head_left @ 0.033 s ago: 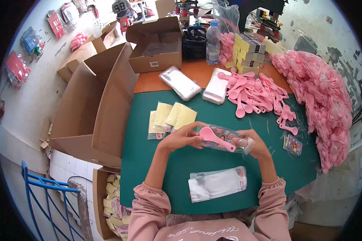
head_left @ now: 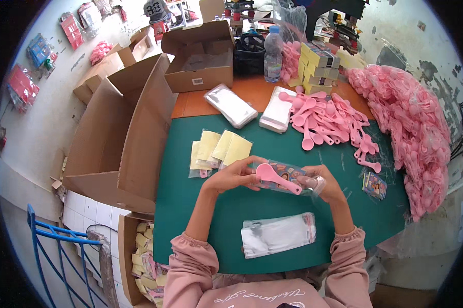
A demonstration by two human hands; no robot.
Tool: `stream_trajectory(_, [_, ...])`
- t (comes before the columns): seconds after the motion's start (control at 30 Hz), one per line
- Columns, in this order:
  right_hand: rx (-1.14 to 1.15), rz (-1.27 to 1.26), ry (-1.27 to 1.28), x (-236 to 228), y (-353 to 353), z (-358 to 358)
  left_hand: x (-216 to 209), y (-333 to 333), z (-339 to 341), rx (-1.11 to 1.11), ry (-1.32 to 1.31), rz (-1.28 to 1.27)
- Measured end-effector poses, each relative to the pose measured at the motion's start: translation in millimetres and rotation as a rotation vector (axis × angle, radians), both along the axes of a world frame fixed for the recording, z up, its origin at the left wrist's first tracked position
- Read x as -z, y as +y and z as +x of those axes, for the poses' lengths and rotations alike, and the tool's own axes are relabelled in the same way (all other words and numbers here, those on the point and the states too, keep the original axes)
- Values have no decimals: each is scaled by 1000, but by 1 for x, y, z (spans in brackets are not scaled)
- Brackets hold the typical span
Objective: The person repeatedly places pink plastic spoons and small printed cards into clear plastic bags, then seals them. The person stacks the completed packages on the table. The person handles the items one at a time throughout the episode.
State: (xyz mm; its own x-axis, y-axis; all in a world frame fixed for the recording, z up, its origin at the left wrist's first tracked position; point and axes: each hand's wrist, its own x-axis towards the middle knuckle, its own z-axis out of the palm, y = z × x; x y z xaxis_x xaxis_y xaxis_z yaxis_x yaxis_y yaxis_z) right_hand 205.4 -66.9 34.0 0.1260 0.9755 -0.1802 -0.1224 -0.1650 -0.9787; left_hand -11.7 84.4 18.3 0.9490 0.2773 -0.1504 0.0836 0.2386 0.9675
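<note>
Held out between both hands above the green tabletop (head_left: pixel 221 220): a clear bag (head_left: pixel 306 191) with a printed card (head_left: pixel 288 169) and a pink spoon (head_left: pixel 278 179) lying across it. Set slantwise, with spoon bowl to the left, close by the left hand (head_left: pixel 237 174), and handle running down to the right, toward the right hand (head_left: pixel 321 180). Cannot tell from here whether inside the bag or merely over it.

Left hand pinching the bag's left end, fingers bent, thumb close to the spoon bowl. Right hand pinching the opposite end, thumb laid over the front near the card, fingers curled behind and partly hidden. Both forearms reaching up from the lower edge and angled inward, pink sleeves (head_left: pixel 193 259) gathered below the elbows, wrists raised clear of the tabletop.

Just below the hands, flat on the tabletop, a stack of empty clear bags (head_left: pixel 277 236). Near the left hand, toward the far side, overlapping yellow-backed packets (head_left: pixel 222 149). Beyond the right hand, a loose pile of pink spoons (head_left: pixel 319 122); farther right, a small stack of printed cards (head_left: pixel 374 186).
</note>
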Motion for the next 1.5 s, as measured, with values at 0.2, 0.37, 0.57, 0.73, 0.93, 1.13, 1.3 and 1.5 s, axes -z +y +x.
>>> stream_trajectory(0.2, [109,107,-210,3,5,1,29,-21,25,-305,-72,251])
stream_trajectory(0.37, [155,300,-724,-7,12,-24,26,-67,20,-380,7,-429])
stream_trajectory(0.57, [-245,286,-890,-5,-5,-40,24,-79,8,-398,70,-348])
stream_trajectory(0.73, [-313,313,-1047,8,-2,-51,23,-78,6,-360,91,-275])
stream_trajectory(0.93, [-259,522,-1316,9,0,-61,20,-76,3,-370,156,-317])
stream_trajectory(1.13, [-185,730,-1706,14,-1,-65,26,-72,2,-401,93,-440])
stream_trajectory(1.3, [-226,730,-1684,23,-3,-62,22,-75,9,-478,159,-297])
stream_trajectory(1.5, [-328,504,-1032,15,-9,-41,25,-83,18,-511,221,-6])
